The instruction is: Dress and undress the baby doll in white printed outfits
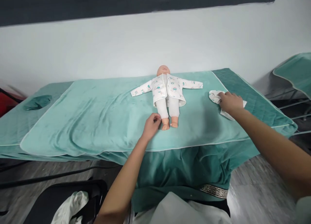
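Note:
A baby doll (163,69) lies on its back on the light green cover (104,110) of a padded bed, arms spread out. It wears a white printed jacket (159,89), hanging unfastened at the front, and white trousers (173,107); its bare feet show. My left hand (151,124) is beside the doll's leg on the left, fingers curled together at the trouser cuff; what they pinch, if anything, is hidden. To the right of the doll, my right hand (230,102) is closed on a crumpled white cloth (214,96) with a green print, lying on the cover.
A black chair (65,185) with a pale crumpled garment (75,203) on it stands at lower left. Behind the bed rises a white wall (121,49). Another green-covered piece of furniture (296,72) stands at far right. Dark green fabric (184,169) hangs at the bed's front.

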{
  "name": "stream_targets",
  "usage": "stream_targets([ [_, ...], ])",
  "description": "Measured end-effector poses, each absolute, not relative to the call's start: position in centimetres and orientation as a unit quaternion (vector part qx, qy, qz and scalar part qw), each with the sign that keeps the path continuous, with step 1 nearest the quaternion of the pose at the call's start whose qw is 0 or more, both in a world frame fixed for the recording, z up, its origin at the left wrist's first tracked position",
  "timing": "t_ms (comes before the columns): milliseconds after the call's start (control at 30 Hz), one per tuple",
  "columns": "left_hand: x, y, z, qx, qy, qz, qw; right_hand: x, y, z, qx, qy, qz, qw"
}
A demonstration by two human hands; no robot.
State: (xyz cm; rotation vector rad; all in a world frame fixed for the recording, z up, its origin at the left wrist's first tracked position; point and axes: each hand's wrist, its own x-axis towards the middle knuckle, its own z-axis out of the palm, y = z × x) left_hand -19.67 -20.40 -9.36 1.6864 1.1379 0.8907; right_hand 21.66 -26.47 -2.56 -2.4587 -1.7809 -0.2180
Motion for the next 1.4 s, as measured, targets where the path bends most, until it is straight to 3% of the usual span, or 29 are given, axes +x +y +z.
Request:
stream_targets([
  [133,-20.9,-21.8,-6.2,0.696,0.426,0.32,0.481,19.4,-25.5,2.0,-0.786,-0.616,-0.013,0.056],
  [400,-23.0,-26.2,3.6,0.771,0.318,0.358,0.421,5.8,-27.2,10.5,-0.725,-0.685,0.007,0.076],
  [500,-21.9,-27.6,7.2,0.824,0.253,0.365,0.352,1.6,-28.3,13.3,-0.69,-0.716,-0.032,0.1],
  [667,-20.2,-26.5,9.6,0.852,0.235,0.425,0.195,-1.8,-28.7,16.7,-0.584,-0.758,-0.176,0.231],
  [733,-19.8,-25.5,9.6,0.839,0.232,0.461,0.172,-2.6,-28.5,18.0,-0.578,-0.753,-0.104,0.296],
  [900,-19.1,-25.1,9.3,0.824,0.225,0.498,0.148,-4.2,-28.4,19.7,-0.533,-0.658,0.212,0.488],
  [1033,-19.2,-27.0,10.2,0.812,0.233,0.521,0.117,-4.1,-28.4,19.8,-0.453,-0.577,0.347,0.584],
  [1200,-19.4,-29.2,11.6,0.818,0.268,0.502,0.08,-3.4,-28.3,19.8,-0.382,-0.515,0.427,0.637],
  [1400,-19.5,-28.2,11.9,0.789,0.299,0.533,0.062,-3.7,-29.7,20.0,-0.339,-0.595,0.44,0.581],
])
